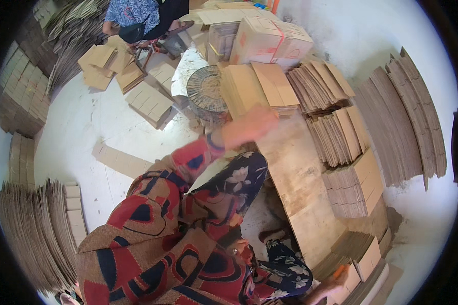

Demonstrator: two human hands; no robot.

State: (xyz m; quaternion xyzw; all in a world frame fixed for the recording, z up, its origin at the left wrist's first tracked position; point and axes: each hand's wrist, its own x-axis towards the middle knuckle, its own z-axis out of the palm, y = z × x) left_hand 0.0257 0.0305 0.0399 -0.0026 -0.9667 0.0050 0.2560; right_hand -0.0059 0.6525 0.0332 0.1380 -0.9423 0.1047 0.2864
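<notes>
My left hand (252, 127) is smeared by motion, reaching across the low wooden table beside a stack of brown cardboard sheets (241, 84). Its finger shape is not clear. At the lower right, my right hand (335, 285) is beside upright cardboard pieces (369, 259). A small orange thing (341, 271) shows at its fingers; I cannot make out whether it is held or worn. The fingers look bent, and part of that hand is lost near the lower edge.
On the wooden table (295, 173), slotted cardboard bundles (333, 134) line the right side. A taped carton (269, 40) stands behind. A round, dark-rimmed stool (206, 89) is at the table's far left. Cardboard stacks (150, 104) lie on the floor; another person (137, 20) sits beyond.
</notes>
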